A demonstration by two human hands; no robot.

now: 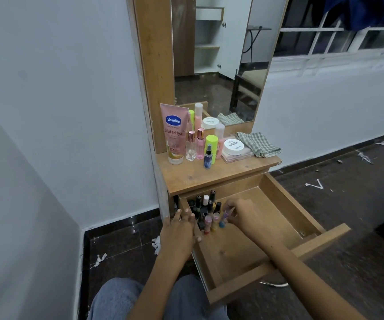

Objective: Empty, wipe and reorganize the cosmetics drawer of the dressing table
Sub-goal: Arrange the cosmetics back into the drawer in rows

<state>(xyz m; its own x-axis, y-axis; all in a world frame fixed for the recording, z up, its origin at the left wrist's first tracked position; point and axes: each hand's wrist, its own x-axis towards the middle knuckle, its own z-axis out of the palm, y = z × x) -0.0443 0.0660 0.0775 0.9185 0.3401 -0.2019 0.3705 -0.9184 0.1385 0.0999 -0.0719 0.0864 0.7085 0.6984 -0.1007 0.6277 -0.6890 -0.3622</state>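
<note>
Drawer [278,204] pulled open, nail polish bottles [206,207] clustered at its 10 o'clock corner. Right hand [244,213] fingers pinch a small vial [226,213]; left hand [181,229] fingers straight, resting on the drawer's left wall. Cloth [259,144] on worktop [209,176].

Bottles [206,210] stand in the drawer's [278,227] back left corner; on the surface [211,175] above, tubes [174,135] left, cloth [259,144] right.

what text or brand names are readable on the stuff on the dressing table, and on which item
"Vaseline" on the pink tube
"Gluta-Hya" lower on the same tube
"NAIL POLISH", upside down, on the white jar lid; its smaller print is too blurred to read
Nail polish bottles in the drawer: labels too small to read
</note>
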